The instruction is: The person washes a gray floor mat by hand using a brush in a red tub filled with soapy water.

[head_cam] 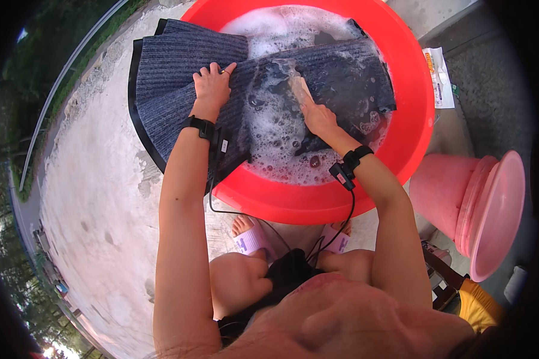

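A large red plastic tub [292,206] holds foamy water. A ribbed blue-grey floor mat [179,58] with a black edging lies partly in the water and hangs folded over the tub's left side. My left hand [212,85] rests on the mat's folded part near the left rim, its fingers spread and a ring on one finger. My right hand [319,117] is closed around the end of a scrubbing brush [302,89], which looks wooden. The brush lies over the wet part of the mat; its bristles are hidden by water and suds.
Pink plastic buckets [444,197], nested and on their side, lie right of the tub. A white packet [440,78] is beside the tub's right rim. Cables run from both wrist straps towards my lap. My feet, in lilac slippers [253,240], stand close to the tub on concrete.
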Tool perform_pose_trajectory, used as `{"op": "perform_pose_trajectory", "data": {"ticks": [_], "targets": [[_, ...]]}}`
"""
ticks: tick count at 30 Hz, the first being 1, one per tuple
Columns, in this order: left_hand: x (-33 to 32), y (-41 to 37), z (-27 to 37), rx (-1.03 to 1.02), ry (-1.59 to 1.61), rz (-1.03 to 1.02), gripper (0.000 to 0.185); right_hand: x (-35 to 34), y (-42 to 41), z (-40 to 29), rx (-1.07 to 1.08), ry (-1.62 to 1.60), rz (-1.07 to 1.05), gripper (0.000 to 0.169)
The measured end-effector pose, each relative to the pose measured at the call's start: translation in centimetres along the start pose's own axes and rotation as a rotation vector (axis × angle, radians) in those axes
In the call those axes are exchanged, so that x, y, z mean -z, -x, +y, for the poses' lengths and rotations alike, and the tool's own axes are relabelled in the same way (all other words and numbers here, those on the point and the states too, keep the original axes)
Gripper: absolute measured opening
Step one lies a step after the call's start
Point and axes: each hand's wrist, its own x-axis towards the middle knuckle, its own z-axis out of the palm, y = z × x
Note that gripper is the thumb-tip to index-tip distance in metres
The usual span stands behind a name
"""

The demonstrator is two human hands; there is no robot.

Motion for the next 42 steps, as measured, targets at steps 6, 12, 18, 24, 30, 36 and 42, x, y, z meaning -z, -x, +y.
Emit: {"op": "perform_pose_trajectory", "data": {"ticks": [6, 12, 18, 24, 30, 36, 42], "targets": [[0.3, -0.9, -4.1, -0.137, 0.337, -0.076, 0.070, 1.0, 1.1, 1.2, 0.209, 0.101, -0.150, 0.045], [-0.6, -1.9, -4.0, -0.106, 0.242, -0.124, 0.060, 3.6, -1.1, -5.4, 0.141, -0.232, 0.046, 0.050], [-0.5, -2.6, -2.2, -0.015, 0.193, -0.159, 0.054, -0.4, -5.8, -11.1, 0.284, -0.059, 0.093, 0.056], [-0.9, -2.9, -2.2, 0.030, 0.205, -0.196, 0.055, 5.8, -10.3, 3.6, -0.205, 0.079, 0.245, 0.053], [-1.1, -2.6, -2.3, 0.008, 0.220, -0.143, 0.053, 2.2, -6.8, -4.7, -0.113, -0.178, 0.112, 0.054], [-0.6, -1.5, -2.4, 0.024, 0.202, -0.171, 0.055, 1.5, -5.0, -5.3, 0.052, -0.037, -0.005, 0.056], [-0.8, -1.9, -1.9, 0.031, 0.188, -0.156, 0.055, 4.9, -6.2, 5.9, -0.242, -0.018, 0.206, 0.054]]}}
